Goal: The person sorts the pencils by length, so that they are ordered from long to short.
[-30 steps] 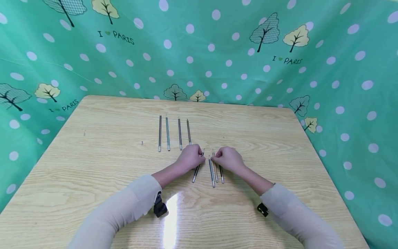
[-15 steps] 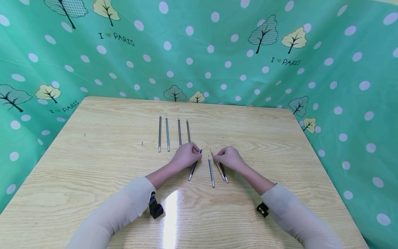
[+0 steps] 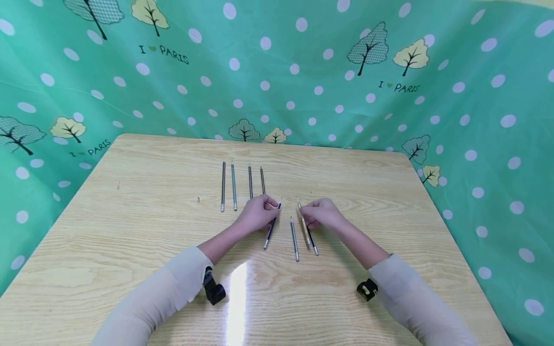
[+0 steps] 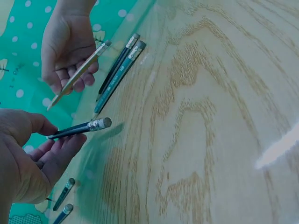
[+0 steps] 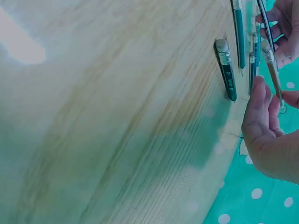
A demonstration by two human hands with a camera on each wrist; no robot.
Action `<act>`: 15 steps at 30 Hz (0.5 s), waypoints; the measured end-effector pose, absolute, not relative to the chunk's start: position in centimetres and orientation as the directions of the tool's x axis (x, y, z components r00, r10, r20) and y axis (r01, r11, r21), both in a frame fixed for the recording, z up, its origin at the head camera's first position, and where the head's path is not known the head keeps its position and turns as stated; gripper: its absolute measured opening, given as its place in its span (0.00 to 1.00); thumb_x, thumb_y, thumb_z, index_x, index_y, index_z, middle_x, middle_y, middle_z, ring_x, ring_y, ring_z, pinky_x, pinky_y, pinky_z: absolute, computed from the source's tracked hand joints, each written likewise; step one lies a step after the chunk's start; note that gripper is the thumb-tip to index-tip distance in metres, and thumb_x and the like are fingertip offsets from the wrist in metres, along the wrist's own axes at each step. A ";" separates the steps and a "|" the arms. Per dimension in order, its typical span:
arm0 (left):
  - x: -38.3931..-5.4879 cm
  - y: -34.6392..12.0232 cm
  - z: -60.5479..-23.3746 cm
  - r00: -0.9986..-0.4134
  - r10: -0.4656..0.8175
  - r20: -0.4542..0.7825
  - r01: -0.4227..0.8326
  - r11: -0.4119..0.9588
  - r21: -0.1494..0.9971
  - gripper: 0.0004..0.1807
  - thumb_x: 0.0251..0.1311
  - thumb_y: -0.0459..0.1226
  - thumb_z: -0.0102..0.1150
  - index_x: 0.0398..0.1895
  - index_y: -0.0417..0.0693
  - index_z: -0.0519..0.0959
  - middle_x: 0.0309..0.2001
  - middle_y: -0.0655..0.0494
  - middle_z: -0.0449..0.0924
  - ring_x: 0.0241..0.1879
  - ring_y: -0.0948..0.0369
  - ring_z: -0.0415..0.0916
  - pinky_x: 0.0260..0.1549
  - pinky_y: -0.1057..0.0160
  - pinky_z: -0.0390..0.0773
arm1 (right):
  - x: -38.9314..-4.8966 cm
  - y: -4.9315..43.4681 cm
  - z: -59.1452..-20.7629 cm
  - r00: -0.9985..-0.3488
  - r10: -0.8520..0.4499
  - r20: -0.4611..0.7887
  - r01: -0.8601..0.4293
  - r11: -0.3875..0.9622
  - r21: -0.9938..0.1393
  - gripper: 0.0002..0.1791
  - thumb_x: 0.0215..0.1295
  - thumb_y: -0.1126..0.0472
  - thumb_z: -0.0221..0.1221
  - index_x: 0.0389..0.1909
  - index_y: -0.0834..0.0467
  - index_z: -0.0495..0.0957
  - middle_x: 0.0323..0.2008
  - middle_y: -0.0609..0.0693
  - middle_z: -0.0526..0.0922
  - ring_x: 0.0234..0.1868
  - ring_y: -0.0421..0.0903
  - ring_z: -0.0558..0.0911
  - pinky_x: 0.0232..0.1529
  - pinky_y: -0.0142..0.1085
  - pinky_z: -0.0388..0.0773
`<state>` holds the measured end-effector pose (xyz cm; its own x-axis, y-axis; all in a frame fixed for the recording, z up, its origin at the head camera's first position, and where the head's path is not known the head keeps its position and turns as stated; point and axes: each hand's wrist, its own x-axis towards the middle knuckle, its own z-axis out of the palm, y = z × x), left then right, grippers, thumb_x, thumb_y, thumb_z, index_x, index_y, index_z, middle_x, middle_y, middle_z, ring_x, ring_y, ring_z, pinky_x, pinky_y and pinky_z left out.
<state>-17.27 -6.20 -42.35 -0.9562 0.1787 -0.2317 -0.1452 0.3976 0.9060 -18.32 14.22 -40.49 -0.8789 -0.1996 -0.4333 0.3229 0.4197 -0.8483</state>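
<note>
My left hand [image 3: 256,212] pinches a dark pencil [image 3: 270,233] between thumb and fingers. In the left wrist view this pencil [image 4: 79,129] is raised off the wood, its eraser end pointing right. Thumb and fingers of my right hand [image 3: 325,214] grip a gold-coloured pencil [image 3: 304,227], which the left wrist view also shows lifted and tilted. Between the hands a teal pencil [image 3: 294,241] lies on the table. Just below the right hand lies a black pencil [image 3: 315,247], its far part hidden by the hand and the gold pencil.
Farther back lie a black pencil [image 3: 223,187], a blue-teal pencil [image 3: 234,187] and two dark pencils [image 3: 250,181], side by side; my left hand covers the near ends of the rightmost two. A tiny scrap [image 3: 198,199] lies left of them. Polka-dot cloth [image 3: 277,72] hangs behind the wooden table [image 3: 130,202].
My left hand has moved left and slightly away with its dark pencil. My right hand has picked up the gold pencil from the table. The black pencil's eraser end has shifted right.
</note>
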 end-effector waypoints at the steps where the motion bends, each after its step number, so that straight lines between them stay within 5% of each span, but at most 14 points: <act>1: -17.3 -6.2 -42.4 -0.956 0.180 -0.233 -0.149 0.388 0.910 0.12 0.57 0.34 0.59 0.43 0.40 0.76 0.34 0.49 0.78 0.20 0.60 0.77 0.22 0.62 0.85 | -18.3 14.2 -40.4 -0.874 -0.208 -0.440 0.333 0.404 -0.852 0.17 0.60 0.63 0.57 0.45 0.73 0.73 0.26 0.60 0.82 0.25 0.44 0.82 0.33 0.35 0.84; 5: -17.4 -6.2 -42.5 -0.954 0.183 -0.238 -0.164 0.346 0.924 0.14 0.57 0.33 0.59 0.46 0.40 0.75 0.36 0.47 0.80 0.23 0.60 0.78 0.23 0.61 0.85 | -18.4 14.1 -40.3 -0.861 -0.226 -0.456 0.359 0.366 -0.859 0.18 0.63 0.63 0.56 0.48 0.72 0.71 0.36 0.67 0.83 0.29 0.48 0.86 0.36 0.37 0.85; 15: -17.7 -6.3 -42.2 -0.958 0.181 -0.222 -0.179 0.227 0.957 0.18 0.59 0.34 0.59 0.53 0.41 0.72 0.38 0.46 0.77 0.22 0.58 0.79 0.28 0.58 0.86 | -18.6 13.8 -40.0 -0.874 -0.237 -0.423 0.345 0.310 -0.886 0.19 0.63 0.64 0.55 0.53 0.70 0.68 0.34 0.60 0.85 0.30 0.45 0.85 0.35 0.33 0.84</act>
<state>-17.68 -6.35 -42.24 -0.9581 0.1809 -0.2223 -0.1791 0.2274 0.9572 -18.60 13.82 -40.04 -0.8745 -0.2371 -0.4232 0.3448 0.3099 -0.8861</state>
